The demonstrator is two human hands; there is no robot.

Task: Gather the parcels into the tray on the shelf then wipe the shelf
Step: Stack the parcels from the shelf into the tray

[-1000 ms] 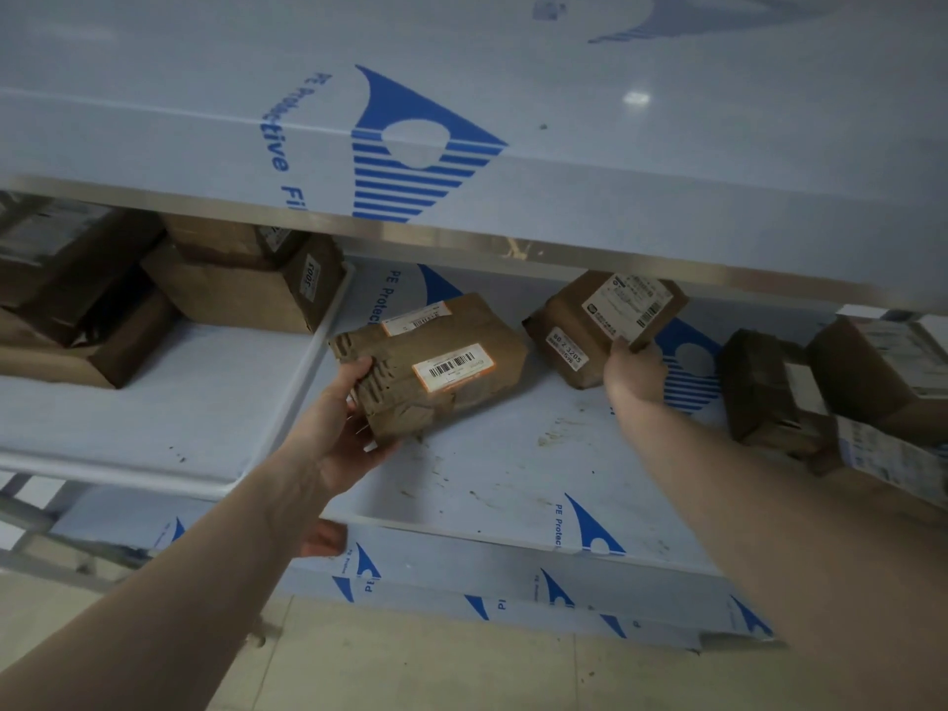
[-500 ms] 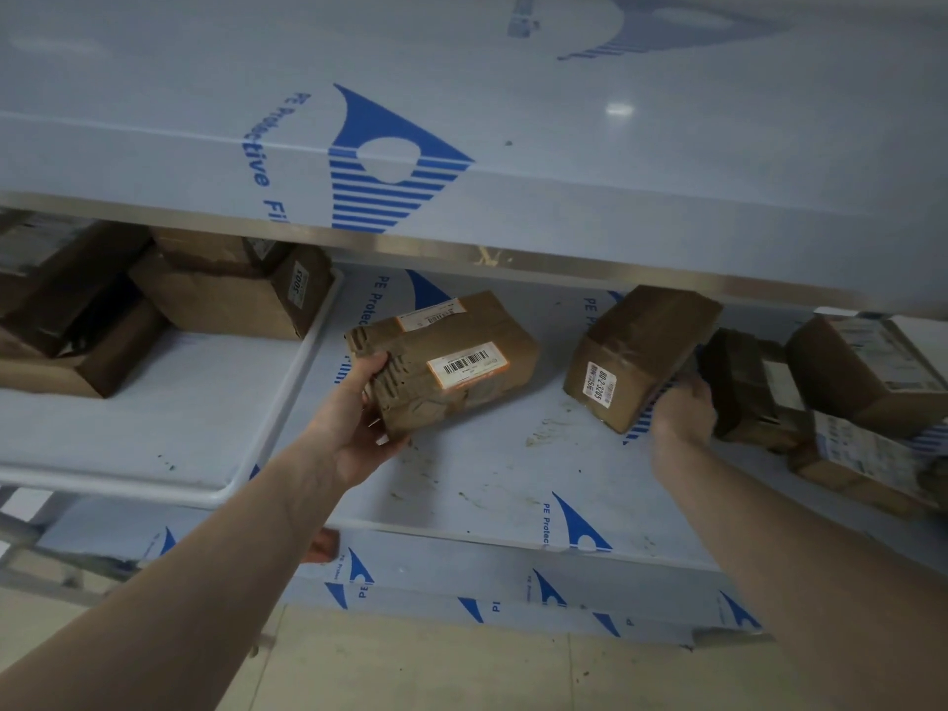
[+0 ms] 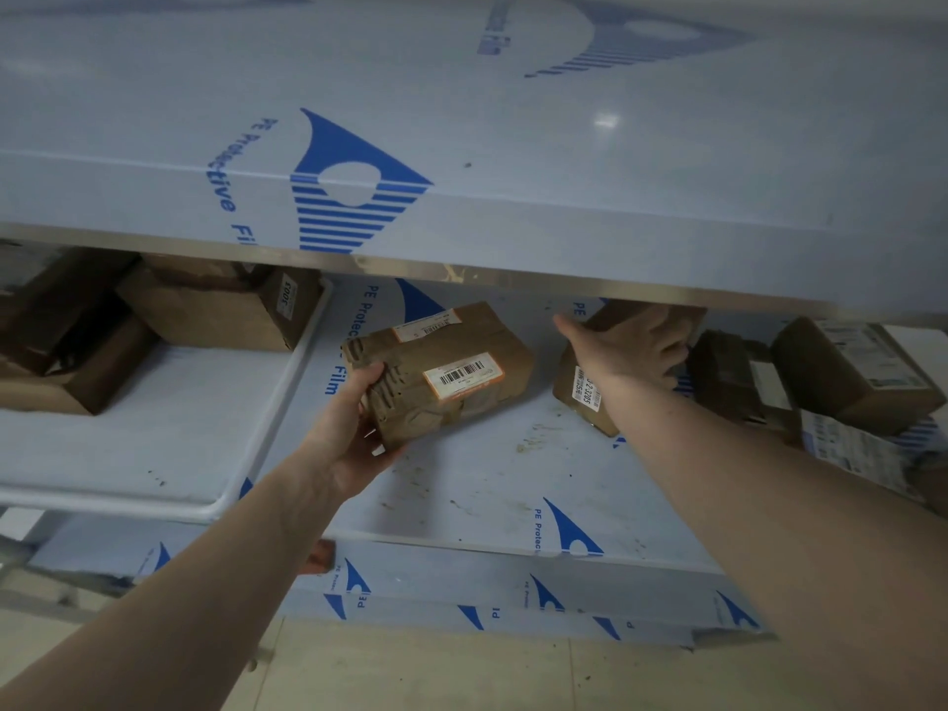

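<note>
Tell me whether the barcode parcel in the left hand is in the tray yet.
Not yet. The barcode parcel, gripped by the left hand, is right of the tray rim, over the bare shelf.

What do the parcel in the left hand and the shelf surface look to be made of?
Brown taped parcel: looks like cardboard wrapped in glossy brown tape, creased and wrinkled, with white barcode labels. Pale blue shelf surface: likely metal under plastic film, printed "PE Protective Film", smooth with dirt specks.

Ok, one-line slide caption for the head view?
Left hand grips a barcoded parcel beside the tray; right hand grasps a second parcel.
</note>
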